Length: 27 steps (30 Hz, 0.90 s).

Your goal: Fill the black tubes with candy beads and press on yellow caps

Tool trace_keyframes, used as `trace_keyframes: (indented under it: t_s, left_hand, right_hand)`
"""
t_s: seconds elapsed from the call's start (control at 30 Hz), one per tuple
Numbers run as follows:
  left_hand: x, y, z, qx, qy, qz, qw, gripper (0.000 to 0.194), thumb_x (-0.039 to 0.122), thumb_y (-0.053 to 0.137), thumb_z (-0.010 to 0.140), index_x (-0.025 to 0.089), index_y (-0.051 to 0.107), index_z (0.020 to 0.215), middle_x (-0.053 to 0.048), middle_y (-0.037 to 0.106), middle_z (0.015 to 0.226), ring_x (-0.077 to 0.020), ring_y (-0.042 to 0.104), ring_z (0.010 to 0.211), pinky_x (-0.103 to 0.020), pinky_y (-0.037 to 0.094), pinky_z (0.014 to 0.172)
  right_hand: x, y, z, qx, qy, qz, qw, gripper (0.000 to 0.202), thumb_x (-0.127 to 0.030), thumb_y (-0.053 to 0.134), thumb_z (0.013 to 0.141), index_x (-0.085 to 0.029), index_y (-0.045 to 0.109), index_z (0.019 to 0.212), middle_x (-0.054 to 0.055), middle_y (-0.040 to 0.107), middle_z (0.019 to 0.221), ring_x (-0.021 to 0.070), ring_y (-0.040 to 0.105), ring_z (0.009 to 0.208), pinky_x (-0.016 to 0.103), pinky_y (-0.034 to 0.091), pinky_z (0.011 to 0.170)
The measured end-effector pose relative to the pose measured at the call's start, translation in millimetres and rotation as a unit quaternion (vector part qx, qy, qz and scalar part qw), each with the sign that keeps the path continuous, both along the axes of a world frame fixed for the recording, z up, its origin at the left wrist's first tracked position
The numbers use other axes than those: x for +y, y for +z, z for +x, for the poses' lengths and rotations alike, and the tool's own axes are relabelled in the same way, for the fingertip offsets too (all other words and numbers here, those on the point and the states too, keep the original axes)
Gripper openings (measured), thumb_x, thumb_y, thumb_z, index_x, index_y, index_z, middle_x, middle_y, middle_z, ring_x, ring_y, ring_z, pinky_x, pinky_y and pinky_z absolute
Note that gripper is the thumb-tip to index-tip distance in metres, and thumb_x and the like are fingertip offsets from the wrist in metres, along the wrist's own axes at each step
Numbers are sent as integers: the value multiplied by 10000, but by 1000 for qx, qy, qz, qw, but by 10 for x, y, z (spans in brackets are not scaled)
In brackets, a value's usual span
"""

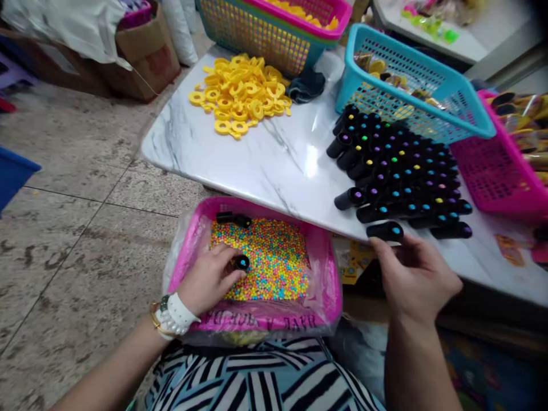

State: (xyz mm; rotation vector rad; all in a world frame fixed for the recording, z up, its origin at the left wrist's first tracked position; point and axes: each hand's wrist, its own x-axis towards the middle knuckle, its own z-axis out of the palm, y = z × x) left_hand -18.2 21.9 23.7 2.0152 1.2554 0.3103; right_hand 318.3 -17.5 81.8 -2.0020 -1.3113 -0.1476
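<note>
My left hand is closed round a small black tube with a blue bead in its end, over the beads. Small multicoloured beads fill the plastic-lined pink basket at my lap. Two more black pieces lie at the basket's far left. At the table's front edge, my right hand pinches another black tube, its end showing a blue bead. Just beyond it, many black tubes lie in rows, their ends dotted with blue, purple, yellow and green.
Yellow ring-shaped pieces are heaped on the marble-patterned table, beside a dark cloth. Behind stand a stacked pink and green basket and a blue basket. A pink basket is at right; cardboard boxes sit on the floor.
</note>
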Motion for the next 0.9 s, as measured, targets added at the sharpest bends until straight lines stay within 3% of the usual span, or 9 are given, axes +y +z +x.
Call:
trace_keyframes:
  t_s: [0.1, 0.2, 0.27, 0.33, 0.43, 0.5, 0.7, 0.8, 0.9]
  left_hand:
    - [-42, 75, 75, -18, -7, -4, 1000, 238, 241, 586, 873, 146, 606, 1090, -87, 617, 993, -204, 611, 877, -396, 509, 816]
    - [-77, 134, 109, -46, 12, -7, 999, 263, 281, 615, 867, 154, 608, 1097, -69, 621, 948, -184, 611, 819, -366, 512, 765]
    - [-99, 157, 134, -70, 28, -18, 997, 276, 315, 644, 854, 164, 618, 1083, -46, 625, 897, -163, 606, 763, -335, 511, 723]
    - [-125, 167, 188, -98, 39, -40, 994, 278, 332, 669, 838, 169, 627, 1060, -24, 624, 847, -144, 600, 717, -300, 507, 683]
    - [-180, 152, 313, -124, 41, -62, 989, 266, 330, 688, 823, 167, 641, 1028, -8, 625, 805, -132, 601, 694, -269, 506, 654]
    - [-211, 127, 370, -114, 23, -66, 991, 246, 316, 691, 822, 161, 654, 1009, -8, 629, 783, -135, 608, 691, -267, 511, 655]
    - [49, 39, 198, 34, -14, 82, 996, 353, 296, 594, 897, 116, 586, 1201, -120, 653, 1081, -231, 620, 999, -383, 509, 896]
    - [365, -2, 110, 151, 0, 156, 976, 355, 264, 556, 906, 80, 571, 1209, -164, 607, 1150, -276, 581, 1074, -412, 483, 937]
    - [595, -56, 121, 247, -12, 149, 957, 307, 217, 502, 915, 79, 586, 1176, -172, 594, 1120, -288, 605, 1007, -397, 507, 843]
  right_hand:
    - [168, 44, 75, -65, -55, 16, 996, 308, -461, 760, 725, -166, 713, 803, -17, 610, 614, 153, 557, 549, 287, 444, 575]
    - [158, 62, -4, -115, -29, 56, 991, 271, -401, 763, 743, -165, 666, 649, -12, 580, 564, 138, 520, 514, 272, 402, 529]
    - [56, 39, -168, -115, 31, 81, 990, 210, -314, 773, 745, -170, 653, 652, -13, 569, 565, 130, 507, 509, 267, 398, 518]
    - [-61, -26, -413, -49, 166, 31, 984, 111, -257, 753, 770, -179, 677, 790, 6, 630, 673, 142, 566, 575, 268, 457, 564]
    - [-154, -211, -801, 61, 415, -128, 898, 341, -259, 670, 843, -190, 611, 1172, 87, 696, 1073, 204, 670, 912, 323, 546, 799]
    - [-139, -376, -957, 95, 490, -171, 849, 369, -217, 593, 886, -207, 553, 1253, 93, 683, 1157, 208, 661, 1028, 346, 540, 886]
    - [134, -748, -914, 20, 521, -232, 821, 332, -143, 575, 863, -183, 574, 1193, 107, 670, 1076, 232, 633, 1002, 388, 536, 873]
    - [270, -815, -1002, -142, 554, -279, 772, 274, -88, 525, 877, -128, 612, 1133, 157, 638, 1071, 270, 580, 992, 414, 518, 851]
    - [286, -857, -1203, -227, 581, -299, 722, 213, -78, 507, 889, -124, 650, 1040, 163, 626, 1026, 279, 553, 937, 403, 512, 791]
